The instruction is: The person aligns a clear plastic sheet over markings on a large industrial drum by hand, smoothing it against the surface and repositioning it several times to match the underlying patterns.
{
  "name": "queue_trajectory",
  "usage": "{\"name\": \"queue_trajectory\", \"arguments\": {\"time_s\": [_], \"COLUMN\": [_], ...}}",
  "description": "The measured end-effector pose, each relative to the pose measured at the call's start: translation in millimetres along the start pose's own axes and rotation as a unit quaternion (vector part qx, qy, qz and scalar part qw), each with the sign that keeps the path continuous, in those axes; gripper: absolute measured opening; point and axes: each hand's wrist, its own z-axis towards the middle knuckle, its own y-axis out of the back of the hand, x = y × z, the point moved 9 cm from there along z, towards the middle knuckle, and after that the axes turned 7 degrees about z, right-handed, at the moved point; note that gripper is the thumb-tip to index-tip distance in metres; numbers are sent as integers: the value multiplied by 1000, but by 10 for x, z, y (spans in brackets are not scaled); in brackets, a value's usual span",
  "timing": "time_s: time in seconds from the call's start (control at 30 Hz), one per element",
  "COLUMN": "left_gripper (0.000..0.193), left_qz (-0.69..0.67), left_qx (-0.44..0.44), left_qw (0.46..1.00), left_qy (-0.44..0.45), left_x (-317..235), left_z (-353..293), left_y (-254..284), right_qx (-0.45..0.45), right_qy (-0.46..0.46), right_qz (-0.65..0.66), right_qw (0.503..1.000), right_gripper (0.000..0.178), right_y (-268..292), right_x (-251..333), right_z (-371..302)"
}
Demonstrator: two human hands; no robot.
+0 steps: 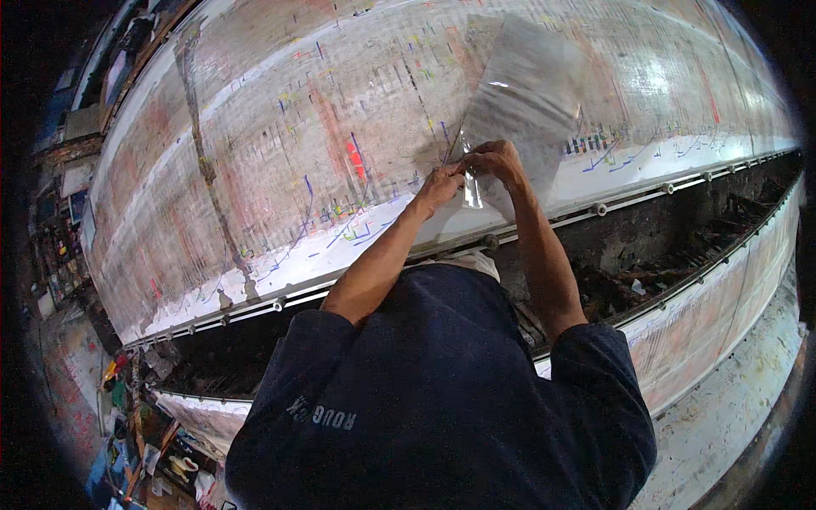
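Observation:
A clear, see-through plastic sheet stretches away from my hands over the long table, its surface catching bright glints. At its near left edge, my left hand has its fingers closed on the plastic. Close beside it on the right, my right hand pinches the same sheet. The fingertips of both hands almost meet there. A shiny folded strip of the plastic hangs down just under them. The exact grip of the fingertips is partly hidden.
The long pale table is stained with red, blue and black marks. A metal rail with small round fittings runs along its near edge. Behind me stands a second stained table, past a dark gap. Mixed clutter lies at lower left.

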Motion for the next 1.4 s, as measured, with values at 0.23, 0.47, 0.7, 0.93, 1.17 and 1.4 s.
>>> {"name": "queue_trajectory", "arguments": {"time_s": [0.23,0.47,0.7,0.93,1.17,1.4], "left_gripper": [27,17,55,70,72,75], "left_qz": [169,-230,248,277,229,305], "left_qx": [-25,-77,-84,-65,-47,-76], "left_qw": [984,969,962,956,968,941], "left_qy": [-56,-48,-83,-68,-88,-129], "left_x": [207,554,-177,-316,-284,-172], "left_z": [170,371,97,-9,27,55], "left_y": [62,-85,-73,16,-11,10], "right_qx": [-53,-170,-180,-127,-99,-113], "right_qy": [-157,-111,-181,-188,-240,-208], "right_qz": [-112,-266,-311,-274,-234,-212], "right_qw": [980,942,915,935,937,948], "right_gripper": [42,45,64,67,77,50], "right_y": [64,377,553,580,639,601], "right_x": [241,644,608,566,269,295], "right_z": [8,675,791,978,1075,1101]}}
